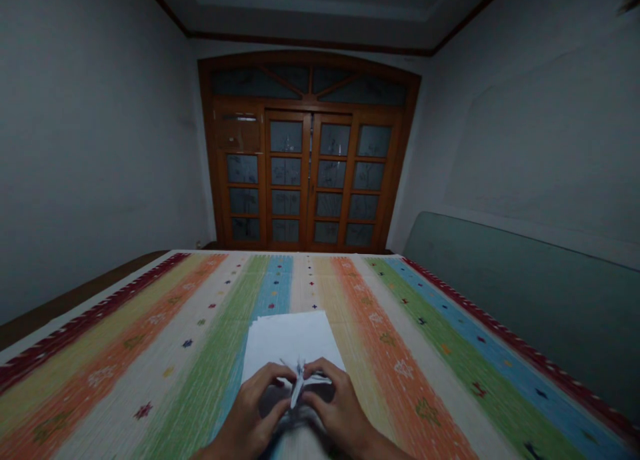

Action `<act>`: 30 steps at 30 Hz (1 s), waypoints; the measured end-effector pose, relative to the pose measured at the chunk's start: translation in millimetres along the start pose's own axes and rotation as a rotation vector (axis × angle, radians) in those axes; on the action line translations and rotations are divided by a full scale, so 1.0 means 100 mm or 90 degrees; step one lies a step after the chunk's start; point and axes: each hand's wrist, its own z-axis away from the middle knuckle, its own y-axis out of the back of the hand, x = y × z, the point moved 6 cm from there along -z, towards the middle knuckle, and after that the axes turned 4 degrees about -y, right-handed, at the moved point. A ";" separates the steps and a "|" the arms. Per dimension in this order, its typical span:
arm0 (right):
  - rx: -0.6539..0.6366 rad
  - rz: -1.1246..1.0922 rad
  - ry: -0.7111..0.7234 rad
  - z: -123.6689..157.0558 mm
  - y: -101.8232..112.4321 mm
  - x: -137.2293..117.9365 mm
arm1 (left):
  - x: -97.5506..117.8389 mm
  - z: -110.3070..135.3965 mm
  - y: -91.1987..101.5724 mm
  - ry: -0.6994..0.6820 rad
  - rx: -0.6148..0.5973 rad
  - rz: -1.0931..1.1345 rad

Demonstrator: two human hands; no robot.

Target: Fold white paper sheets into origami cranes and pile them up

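Folded paper figure (pixel 299 383): white and narrow, with a pointed upright spine and thin flaps spreading to both sides. It was held between the two hands, over the near edge of the paper stack. Its exact form was too small to tell.

Left hand (pixel 255 407): curled, with the fingers closed in on the figure's left side and holding it.

Right hand (pixel 340 403): curled the same way, with the fingers closed on the figure's right side, the fingertips nearly meeting those of the other hand.

Paper stack (pixel 290 340): loose white sheets, slightly fanned, lying flat just beyond the hands.

Striped woven rug (pixel 150 380): multicoloured bands with small star motifs and a red border, spread beneath the paper and hands.

Room: glazed wooden double doors (pixel 305 173) stood at the far end, and a grey-green padded panel (pixel 500 293) ran along the right side.
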 end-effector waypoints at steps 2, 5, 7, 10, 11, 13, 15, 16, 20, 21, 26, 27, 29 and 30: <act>-0.019 -0.034 -0.012 0.00 -0.02 0.02 | 0.01 0.00 0.01 -0.010 0.003 -0.005; -0.049 -0.102 -0.017 0.00 -0.07 0.05 | 0.00 0.02 0.00 -0.017 -0.009 0.009; -0.068 -0.143 -0.018 0.00 -0.10 0.06 | -0.02 0.03 -0.02 -0.013 -0.025 0.030; -0.078 -0.162 -0.010 0.00 -0.11 0.05 | -0.05 0.02 -0.04 0.006 -0.026 0.059; -0.078 -0.160 -0.005 0.00 -0.11 0.04 | -0.07 0.01 -0.03 0.016 -0.015 0.065; -0.076 -0.145 0.004 0.00 -0.09 0.03 | -0.09 0.00 0.00 0.035 0.021 0.074; -0.073 -0.128 0.012 0.00 -0.07 0.02 | -0.10 -0.01 0.03 0.049 0.062 0.080; -0.069 -0.122 0.016 0.00 -0.07 0.02 | -0.10 -0.01 0.05 0.054 0.079 0.080; -0.028 -0.121 0.015 0.00 -0.02 0.03 | -0.08 0.00 0.08 0.044 0.114 0.065; -0.017 -0.124 0.010 0.00 -0.01 0.04 | -0.07 0.01 0.08 0.037 0.117 0.060; 0.000 -0.148 0.002 0.00 -0.01 0.06 | -0.05 0.04 0.09 0.003 0.135 0.046; -0.001 -0.153 0.004 0.00 -0.01 0.07 | -0.05 0.04 0.09 -0.005 0.138 0.043; -0.003 -0.162 0.008 -0.01 -0.02 0.08 | -0.06 0.05 0.10 -0.018 0.145 0.034; -0.004 -0.163 0.011 -0.01 -0.02 0.09 | -0.06 0.05 0.10 -0.024 0.147 0.030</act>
